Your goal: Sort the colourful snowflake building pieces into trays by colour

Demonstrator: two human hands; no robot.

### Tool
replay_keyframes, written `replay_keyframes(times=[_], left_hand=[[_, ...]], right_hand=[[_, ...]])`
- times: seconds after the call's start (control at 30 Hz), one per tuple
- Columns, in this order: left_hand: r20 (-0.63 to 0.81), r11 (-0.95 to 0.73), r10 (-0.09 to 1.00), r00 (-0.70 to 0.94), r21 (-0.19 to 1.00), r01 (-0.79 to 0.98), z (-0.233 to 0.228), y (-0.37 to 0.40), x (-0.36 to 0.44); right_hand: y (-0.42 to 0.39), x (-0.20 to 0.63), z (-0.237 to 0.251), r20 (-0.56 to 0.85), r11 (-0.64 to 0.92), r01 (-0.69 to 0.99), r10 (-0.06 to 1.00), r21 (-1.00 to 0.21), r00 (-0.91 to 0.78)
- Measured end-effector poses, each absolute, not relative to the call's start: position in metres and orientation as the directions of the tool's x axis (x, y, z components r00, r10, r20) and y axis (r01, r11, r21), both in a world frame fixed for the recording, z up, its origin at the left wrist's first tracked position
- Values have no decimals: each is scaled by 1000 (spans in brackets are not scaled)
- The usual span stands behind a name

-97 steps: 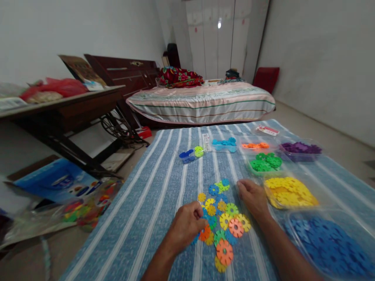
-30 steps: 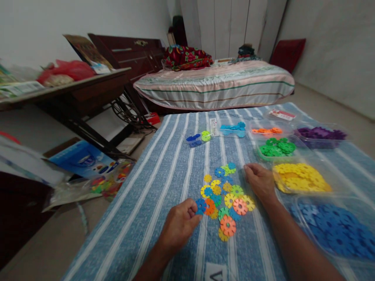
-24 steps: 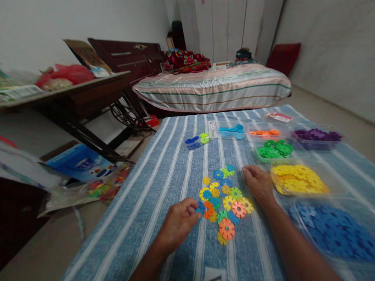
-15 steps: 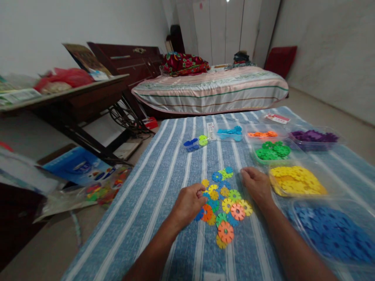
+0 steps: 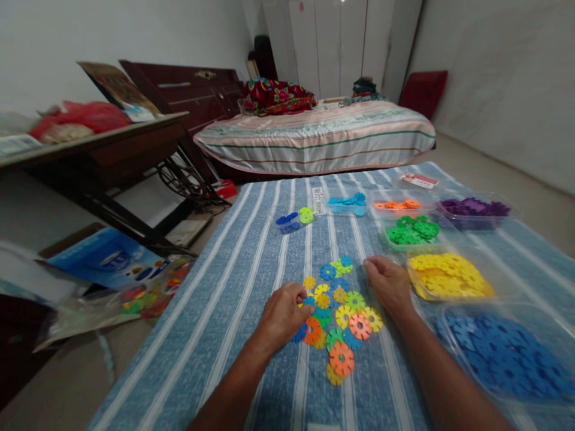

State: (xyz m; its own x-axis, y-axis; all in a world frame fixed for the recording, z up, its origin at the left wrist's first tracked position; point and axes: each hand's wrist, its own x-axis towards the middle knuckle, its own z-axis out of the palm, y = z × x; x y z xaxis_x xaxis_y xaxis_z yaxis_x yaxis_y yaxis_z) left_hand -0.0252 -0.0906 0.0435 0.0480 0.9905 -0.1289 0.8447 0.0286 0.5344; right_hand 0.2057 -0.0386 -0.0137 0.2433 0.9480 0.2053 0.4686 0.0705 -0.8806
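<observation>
Sorting plastic discs on a striped cloth

Left hand (image 5: 282, 313), grip curled, touches the disc pile (image 5: 339, 314) just right of it; right hand (image 5: 387, 285) rests loosely closed at the pile's far-right edge beside the yellow tray (image 5: 449, 278).

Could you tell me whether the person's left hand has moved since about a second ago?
Yes. The left hand has moved forward, from the near left edge of the pile of discs up alongside it.
</observation>
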Motion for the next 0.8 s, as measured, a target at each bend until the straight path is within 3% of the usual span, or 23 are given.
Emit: replay_keyframes(times=[0.4,0.8], left_hand=[[-190,125,982,18,712,691,40,-93,-24],[-327,204,941,90,757,621,46,-89,-32]], right_hand=[[-37,200,-13,212,81,481,951,-873,223],[-34,196,-18,205,80,465,953,-882,225]])
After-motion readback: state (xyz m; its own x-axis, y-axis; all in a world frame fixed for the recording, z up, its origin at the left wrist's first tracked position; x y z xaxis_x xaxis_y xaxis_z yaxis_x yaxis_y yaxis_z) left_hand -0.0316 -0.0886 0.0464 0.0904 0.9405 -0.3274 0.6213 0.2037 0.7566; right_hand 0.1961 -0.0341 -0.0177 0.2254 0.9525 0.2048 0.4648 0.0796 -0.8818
